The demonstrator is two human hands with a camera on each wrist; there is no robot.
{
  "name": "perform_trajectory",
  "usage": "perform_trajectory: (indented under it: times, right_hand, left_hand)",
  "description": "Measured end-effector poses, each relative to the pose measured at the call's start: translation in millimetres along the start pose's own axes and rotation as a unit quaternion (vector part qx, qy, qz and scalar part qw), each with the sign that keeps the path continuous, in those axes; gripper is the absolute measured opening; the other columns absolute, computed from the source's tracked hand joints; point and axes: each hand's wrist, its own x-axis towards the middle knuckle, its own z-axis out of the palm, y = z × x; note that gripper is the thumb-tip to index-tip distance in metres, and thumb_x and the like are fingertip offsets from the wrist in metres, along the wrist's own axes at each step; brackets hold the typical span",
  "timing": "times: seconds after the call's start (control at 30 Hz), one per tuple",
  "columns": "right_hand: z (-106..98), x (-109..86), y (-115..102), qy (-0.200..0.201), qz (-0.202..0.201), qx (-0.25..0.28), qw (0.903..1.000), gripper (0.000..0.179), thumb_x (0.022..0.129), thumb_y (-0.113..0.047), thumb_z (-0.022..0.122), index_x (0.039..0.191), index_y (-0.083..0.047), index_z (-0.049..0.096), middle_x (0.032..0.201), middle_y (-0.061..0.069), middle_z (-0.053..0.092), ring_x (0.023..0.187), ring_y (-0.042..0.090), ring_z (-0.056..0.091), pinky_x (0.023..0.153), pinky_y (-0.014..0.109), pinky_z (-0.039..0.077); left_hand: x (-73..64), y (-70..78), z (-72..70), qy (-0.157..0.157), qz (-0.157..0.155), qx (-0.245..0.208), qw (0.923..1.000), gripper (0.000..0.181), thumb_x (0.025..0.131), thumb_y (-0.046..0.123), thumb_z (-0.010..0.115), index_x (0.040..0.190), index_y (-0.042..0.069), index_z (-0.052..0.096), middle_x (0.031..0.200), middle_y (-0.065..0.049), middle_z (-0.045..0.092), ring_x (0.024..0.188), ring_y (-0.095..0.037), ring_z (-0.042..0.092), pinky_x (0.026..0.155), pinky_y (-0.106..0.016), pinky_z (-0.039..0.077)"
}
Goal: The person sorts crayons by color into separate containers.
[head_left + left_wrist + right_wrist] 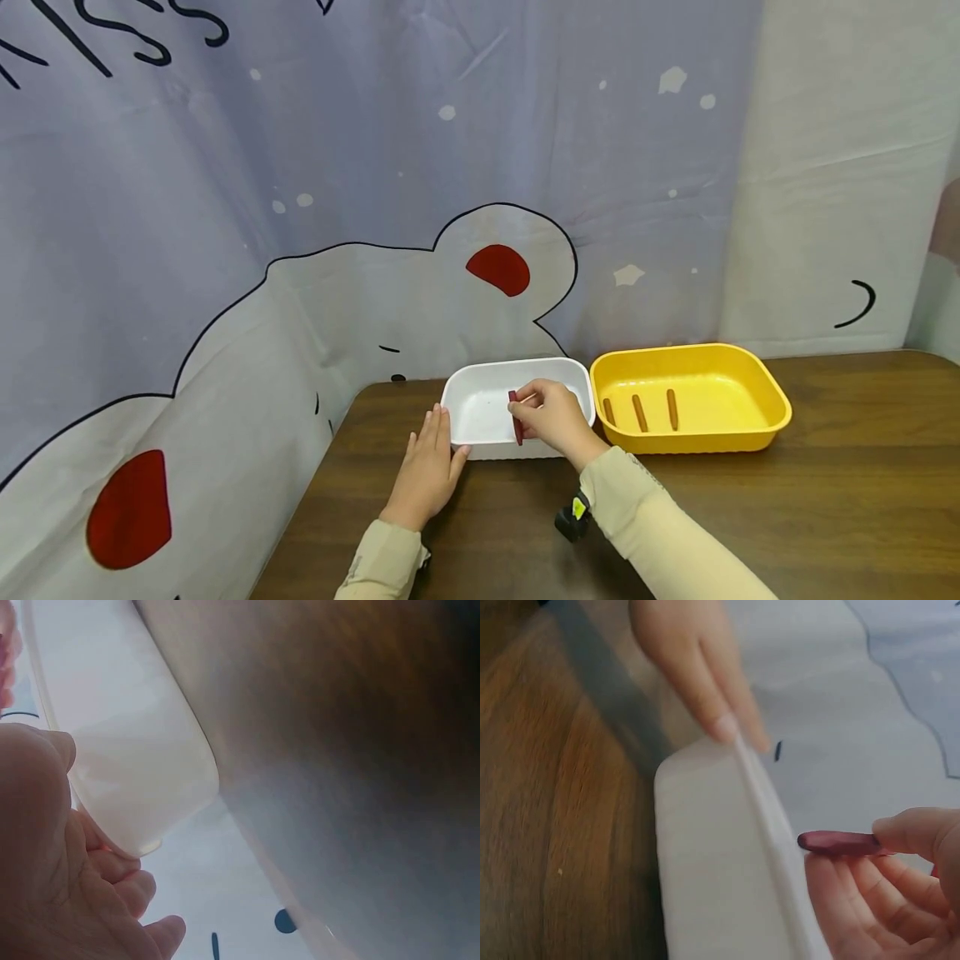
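A white plastic tray (478, 408) stands at the back of the wooden table. At its front left corner my left hand (427, 477) rests against the rim with fingers extended; in the left wrist view, the fingertips (135, 891) show at that corner. Over the tray's front part, my right hand (558, 421) pinches a short dark red stick (517, 429) between thumb and fingers. The right wrist view shows this stick (838, 844) sideways, just past the tray rim (769, 832), its far end hidden by the thumb.
Right beside the white tray is a yellow tray (720, 400), with several brown sticks (672, 408) lying in its left half. A printed curtain (630, 208) hangs behind the table (847, 475).
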Motion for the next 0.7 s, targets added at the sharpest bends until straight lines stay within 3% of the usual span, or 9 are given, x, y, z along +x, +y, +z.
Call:
perform_trajectory:
  times: [0.37, 0.57, 0.7]
  right_hand:
    - [9.1, 11.4, 12.4, 0.016, 0.009, 0.005, 0.9998, 0.014, 0.096, -0.006, 0.066, 0.105, 0.004, 0.062, 0.078, 0.011, 0.062, 0.056, 0.017, 0.065, 0.055, 0.031, 0.059]
    - [14.6, 10.8, 10.1, 0.012, -0.012, -0.016, 0.9997, 0.012, 0.095, -0.004, 0.067, 0.102, 0.004, 0.061, 0.076, 0.011, 0.066, 0.059, 0.022, 0.07, 0.057, 0.031, 0.06]
    - [19.1, 9.9, 11.6, 0.007, -0.028, -0.062, 0.9976, 0.012, 0.095, -0.006, 0.067, 0.1, 0.004, 0.063, 0.074, 0.01, 0.07, 0.059, 0.021, 0.07, 0.057, 0.028, 0.057]
  left_hand:
    - [0.9, -1.9, 0.8, -0.01, -0.004, 0.0, 0.9999, 0.069, 0.107, 0.034, 0.051, 0.154, -0.012, 0.028, 0.161, -0.028, 0.026, 0.15, -0.042, 0.026, 0.115, -0.063, 0.028]
    - [2.2, -0.3, -0.7, -0.009, -0.005, 0.003, 0.9999, 0.069, 0.107, 0.034, 0.051, 0.153, -0.012, 0.029, 0.161, -0.029, 0.027, 0.149, -0.042, 0.027, 0.115, -0.063, 0.029]
    - [2.7, 0.1, 0.3, -0.01, -0.006, 0.003, 0.9999, 0.069, 0.107, 0.033, 0.052, 0.153, -0.013, 0.029, 0.161, -0.029, 0.027, 0.149, -0.042, 0.027, 0.114, -0.063, 0.028]
